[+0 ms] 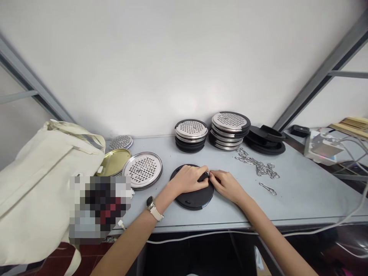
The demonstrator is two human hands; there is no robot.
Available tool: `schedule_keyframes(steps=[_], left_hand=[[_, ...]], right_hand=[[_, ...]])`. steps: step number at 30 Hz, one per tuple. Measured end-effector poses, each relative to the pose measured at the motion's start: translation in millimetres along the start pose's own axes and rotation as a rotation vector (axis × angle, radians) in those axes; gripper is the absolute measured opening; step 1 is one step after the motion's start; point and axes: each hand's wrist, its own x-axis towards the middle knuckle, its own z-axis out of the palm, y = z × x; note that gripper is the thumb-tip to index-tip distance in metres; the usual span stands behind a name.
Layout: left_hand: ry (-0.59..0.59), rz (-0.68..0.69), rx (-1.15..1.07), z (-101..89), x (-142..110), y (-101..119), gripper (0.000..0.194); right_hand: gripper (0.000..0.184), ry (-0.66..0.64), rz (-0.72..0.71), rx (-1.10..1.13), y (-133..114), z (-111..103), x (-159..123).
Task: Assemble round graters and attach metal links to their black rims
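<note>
A round black disc-shaped case (195,199) lies flat on the grey table in front of me. My left hand (191,179) rests across its top, with the fingers curled round a black tab at its right edge. At that same edge, the fingertips of my right hand (225,184) pinch together on a small shiny metal clip (207,173), mostly hidden by the fingers. Loose metal spring clips (260,166) lie in a tangle to the right, and a single clip (268,188) lies nearer to me.
Behind stand two stacks of perforated metal discs with black rims (191,129) (230,121). Black round covers (266,147) are piled to their right. More perforated discs (143,168), a gold lid (115,161) and a cream bag (48,184) are at left. A white cable (201,235) runs along the front edge.
</note>
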Motion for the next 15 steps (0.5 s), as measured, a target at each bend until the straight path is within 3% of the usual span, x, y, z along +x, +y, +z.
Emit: schedule_keyframes(steps=[15], left_hand=[[-0.021,-0.012,-0.068,-1.0,0.2,0.2,0.019]], right_hand=[[0.033,0.023,0.001,-0.058,0.7,0.1,-4.1]])
